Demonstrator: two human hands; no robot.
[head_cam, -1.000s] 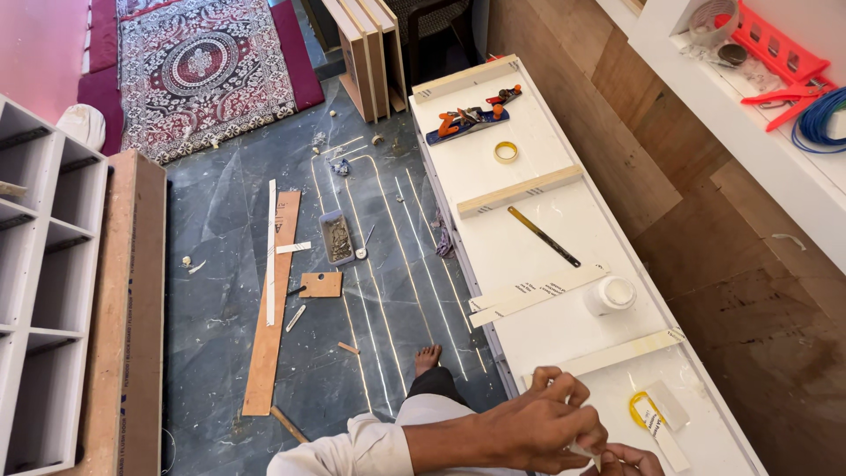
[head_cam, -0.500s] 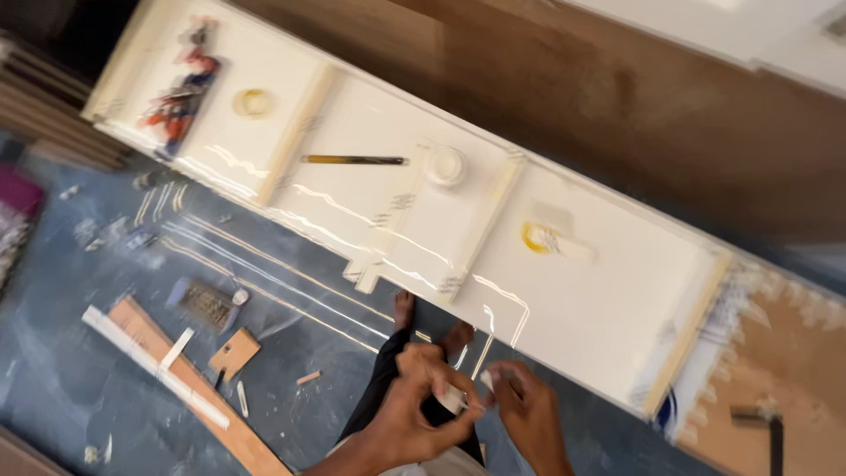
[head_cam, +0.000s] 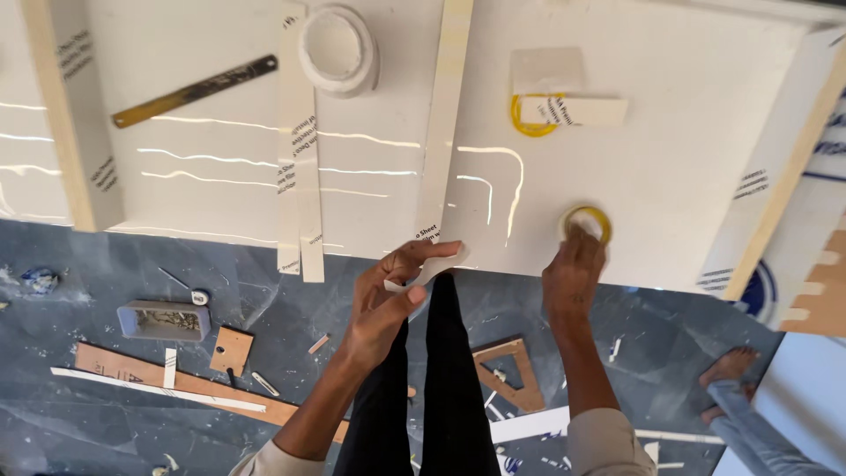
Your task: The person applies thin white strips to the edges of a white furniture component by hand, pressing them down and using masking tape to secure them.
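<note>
Nearest the camera, the left hand [head_cam: 392, 295] pinches the loose near end of a long white laminate strip [head_cam: 443, 132] between thumb and curled fingers, just where that end overhangs the edge of the white panel [head_cam: 670, 185]; the rest of the strip runs away across the panel. Beside it, the right hand [head_cam: 575, 269] rests with its fingers bent down onto a small yellow tape roll [head_cam: 589, 220] lying flat near the panel's near edge; whether it grips the roll or only presses on it I cannot tell. To do this well, I judge the left hand should keep the strip end flat and in line with the rest of the strip, while the right frees the tape's end without dragging the roll across the glossy face. Farther out lie a second yellow tape roll [head_cam: 531, 116] under paper scraps, a round white lid [head_cam: 337, 48], a brass-coloured ruler [head_cam: 194, 90] and two more loose strips [head_cam: 298, 167].
</note>
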